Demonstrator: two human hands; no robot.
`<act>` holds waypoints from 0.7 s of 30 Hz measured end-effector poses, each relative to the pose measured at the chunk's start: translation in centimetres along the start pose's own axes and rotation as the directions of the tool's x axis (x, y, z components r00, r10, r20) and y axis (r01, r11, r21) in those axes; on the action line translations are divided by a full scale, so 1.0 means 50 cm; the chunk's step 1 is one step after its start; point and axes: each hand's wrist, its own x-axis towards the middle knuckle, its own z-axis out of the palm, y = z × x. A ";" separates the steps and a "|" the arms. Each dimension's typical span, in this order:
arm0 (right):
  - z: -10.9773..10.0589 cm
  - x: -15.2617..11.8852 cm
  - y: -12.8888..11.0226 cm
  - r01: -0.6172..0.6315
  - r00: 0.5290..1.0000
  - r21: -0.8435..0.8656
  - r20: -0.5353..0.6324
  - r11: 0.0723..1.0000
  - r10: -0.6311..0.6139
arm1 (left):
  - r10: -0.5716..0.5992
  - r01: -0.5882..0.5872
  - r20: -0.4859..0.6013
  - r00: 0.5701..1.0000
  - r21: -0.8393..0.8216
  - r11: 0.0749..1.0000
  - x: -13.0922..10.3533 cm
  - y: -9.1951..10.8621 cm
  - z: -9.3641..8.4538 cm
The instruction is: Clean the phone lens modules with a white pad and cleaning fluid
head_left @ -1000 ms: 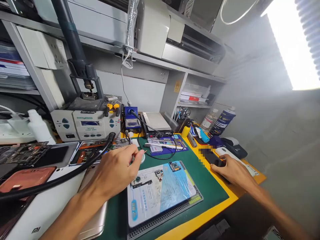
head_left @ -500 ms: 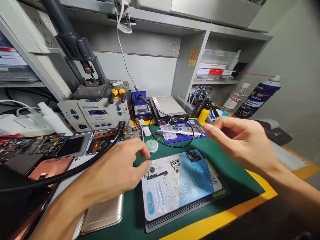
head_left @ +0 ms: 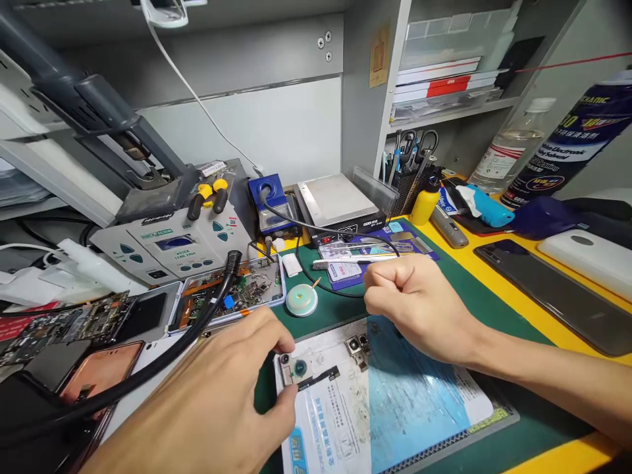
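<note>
My left hand (head_left: 232, 388) hovers at the left edge of a white and blue printed pad (head_left: 419, 401), with thumb and index finger apart. Between these fingertips lies a small camera module (head_left: 300, 368) with a round dark lens and a black flex strip (head_left: 320, 378). Whether the fingers touch it I cannot tell. A dual-lens camera module (head_left: 358, 349) rests near the pad's upper middle. Over the pad's upper right, my right hand (head_left: 419, 309) is closed in a fist; anything inside is hidden. It covers the spot around the dark part at that corner.
A black hose (head_left: 148, 368) crosses the left side. Behind are a hot-air station (head_left: 182, 243), a box of small parts (head_left: 257, 283), a round green-topped tin (head_left: 301, 300) and a heating plate (head_left: 340, 201). Phones (head_left: 557, 289), a spray can (head_left: 573, 145) and a yellow bottle (head_left: 425, 203) stand right.
The view has come closer and lower. My right hand has moved down and left over the pad, its fingers curling into a fist. My left fingers have come around the left camera module.
</note>
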 end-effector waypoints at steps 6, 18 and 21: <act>-0.008 0.011 -0.005 -0.040 0.999 0.078 -0.024 0.996 0.042 | 0.007 -0.004 -0.043 0.999 0.051 0.999 0.000 0.005 -0.001; -0.042 0.026 -0.012 -0.045 0.995 0.151 -0.078 0.988 0.057 | -0.042 0.041 0.035 0.998 0.044 0.998 -0.002 0.007 -0.008; -0.048 0.035 -0.009 -0.069 0.993 0.193 -0.084 0.979 0.087 | -0.028 0.025 0.040 0.999 0.074 0.997 -0.001 0.003 -0.005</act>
